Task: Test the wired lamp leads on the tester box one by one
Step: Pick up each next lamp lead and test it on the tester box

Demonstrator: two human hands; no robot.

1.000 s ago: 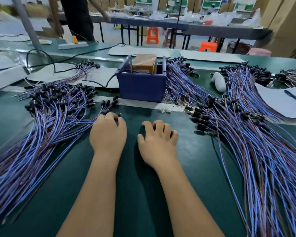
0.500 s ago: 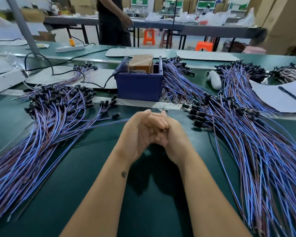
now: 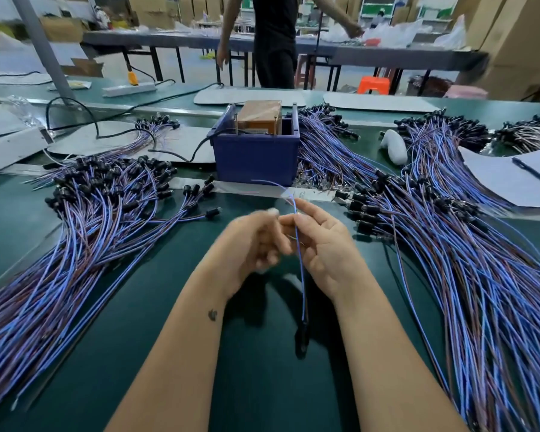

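Above the near mat (image 3: 175,307), the right hand (image 3: 325,244) pinches one lead (image 3: 300,269), its black lamp end hanging near; the blurred left hand (image 3: 253,241) curls beside it, grip unclear, before the box (image 3: 256,157).

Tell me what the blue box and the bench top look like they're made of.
Blue box: looks like moulded plastic, matte and opaque, with even colour and thick straight walls.
Bench top: seems a dark green rubber or vinyl mat, smooth with a dull sheen and soft reflections; which of the two cannot be told.
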